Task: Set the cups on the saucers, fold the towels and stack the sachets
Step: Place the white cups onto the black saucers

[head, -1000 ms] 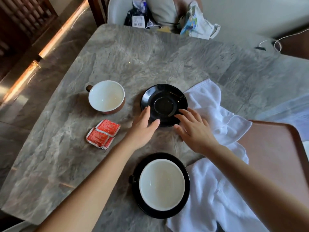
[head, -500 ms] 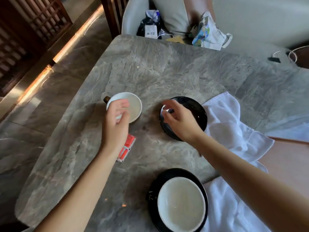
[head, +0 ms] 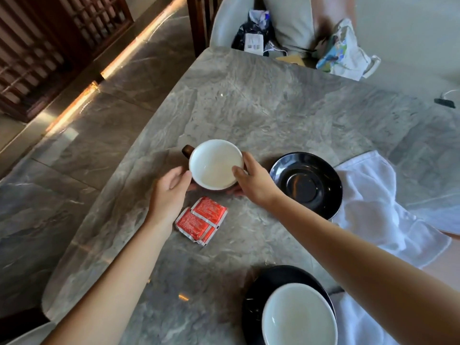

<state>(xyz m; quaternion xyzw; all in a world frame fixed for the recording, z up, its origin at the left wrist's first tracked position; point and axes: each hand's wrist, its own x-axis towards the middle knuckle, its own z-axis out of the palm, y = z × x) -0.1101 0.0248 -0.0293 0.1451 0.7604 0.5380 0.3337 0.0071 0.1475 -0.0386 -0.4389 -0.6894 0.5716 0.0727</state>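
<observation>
Both hands are cupping the far cup point(head: 214, 164), the left hand point(head: 169, 192) curled at its near-left side and the right hand point(head: 254, 183) gripping the rim nearest the empty saucer point(head: 306, 184) (lying just right of the cup, touching the towel point(head: 373, 207)).

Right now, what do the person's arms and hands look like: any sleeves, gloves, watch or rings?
Both arms are bare as far as the picture shows them, with no sleeve in view. The left hand and the right hand wear no gloves. No watch, bracelet or band shows at either wrist, and no ring on the fingers that can be seen. No markings or cables are visible on the arms.
</observation>
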